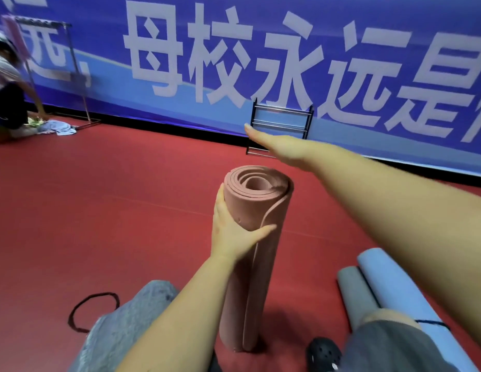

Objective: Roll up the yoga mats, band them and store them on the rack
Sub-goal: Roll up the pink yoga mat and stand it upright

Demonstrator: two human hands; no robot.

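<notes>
A rolled pink yoga mat (256, 253) stands upright on the red floor in front of me. My left hand (235, 232) grips it just below its top end, thumb across the front. My right hand (277, 146) is raised flat above the roll's top, fingers straight, touching nothing. A black loop band (93, 311) lies on the floor at lower left. The black metal rack (281, 127) stands against the blue banner wall behind my right hand, partly hidden by it. A rolled blue mat (403, 299) with a dark band near its end and a rolled grey mat (357, 296) lie at lower right.
My knees in grey trousers (132, 326) and a black shoe (324, 353) are at the bottom. At far left another person (7, 84) crouches by a clothes rail (75, 68) with blue cloth (60, 128) on the floor. A blue banner (234, 63) covers the wall.
</notes>
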